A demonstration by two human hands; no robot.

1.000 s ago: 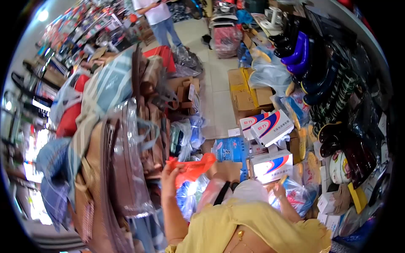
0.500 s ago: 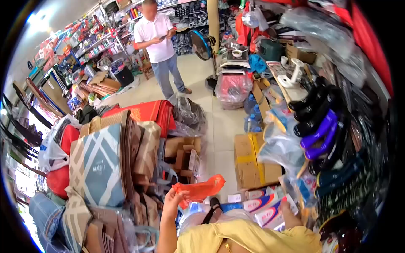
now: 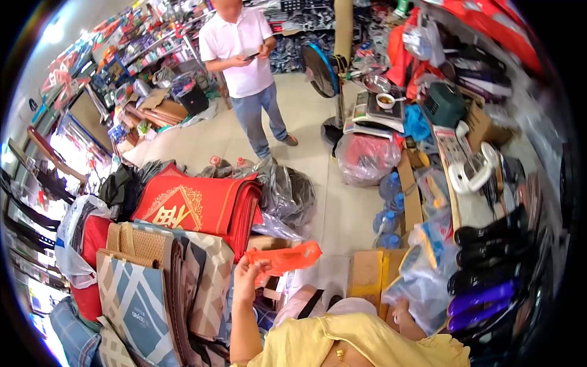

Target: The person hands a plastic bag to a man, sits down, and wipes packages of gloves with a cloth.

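My left hand (image 3: 249, 275) is closed on an orange-red plastic bag (image 3: 287, 258), raised in front of my body at the lower middle. The bag stretches out to the right from my fingers. Low on the right, my right hand (image 3: 402, 313) hangs beside clear plastic wrapping (image 3: 422, 293), near a cardboard box (image 3: 368, 272) with yellow tape. Its fingers look bent, but whether they hold anything is not visible. Left of my left hand lie folded red mats (image 3: 199, 205) with gold print and a stack of patterned bags (image 3: 134, 300).
A person (image 3: 241, 67) in a white shirt stands ahead, holding a phone. A fan (image 3: 321, 70) stands beside a post. Water bottles (image 3: 389, 208), a white object (image 3: 476, 174) on a narrow board and dark and purple shoes (image 3: 483, 306) line the right side.
The view has risen and moved forward along the aisle; the person and fan appear closer. My left hand still holds the orange-red bag. My right hand has moved from the white shoe boxes to the plastic wrapping.
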